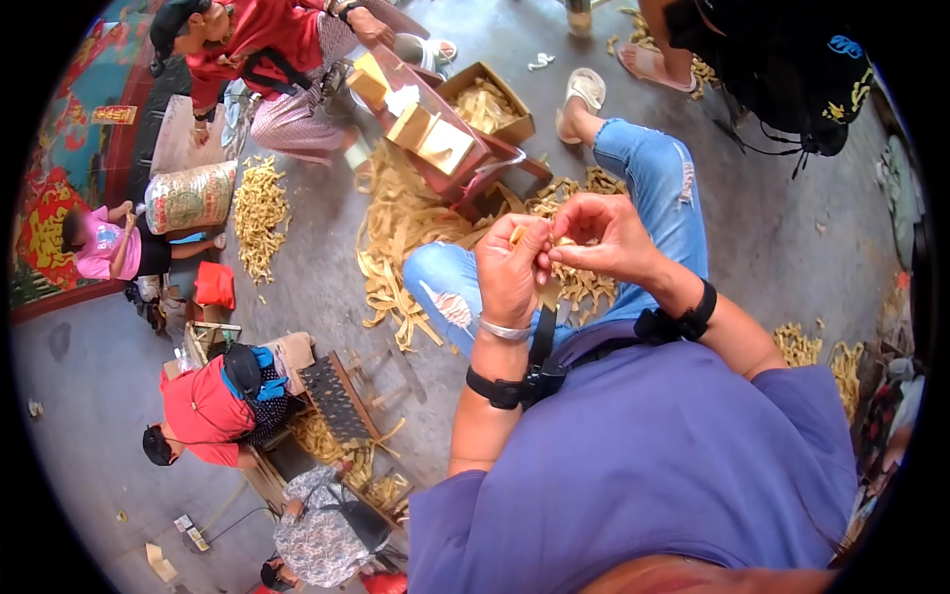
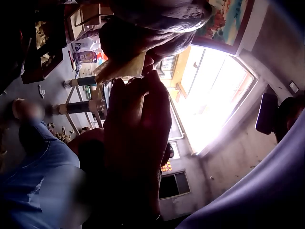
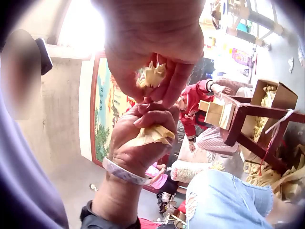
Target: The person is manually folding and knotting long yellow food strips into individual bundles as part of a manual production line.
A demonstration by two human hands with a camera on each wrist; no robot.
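My left hand (image 1: 510,267) and right hand (image 1: 604,233) meet over my lap, fingertips against each other. Between them is a pale yellow strip (image 3: 152,136) that looks like bean curd skin. In the right wrist view the left hand's curled fingers grip one folded part of it, while a crumpled yellow part (image 3: 154,75) is pinched by the right fingers. The left wrist view is dark, with the strip (image 2: 125,67) showing between the hands. A short end (image 1: 550,294) hangs below the left hand. The middle of the strip is hidden by the fingers.
Long yellow strips (image 1: 386,238) lie on the floor before my knees, beside a dark red bench (image 1: 426,129) bearing wooden blocks. Behind it stands a cardboard box (image 1: 520,129). Small yellow knotted pieces (image 1: 259,213) are heaped further left. Several people sit around, one in red (image 1: 257,59).
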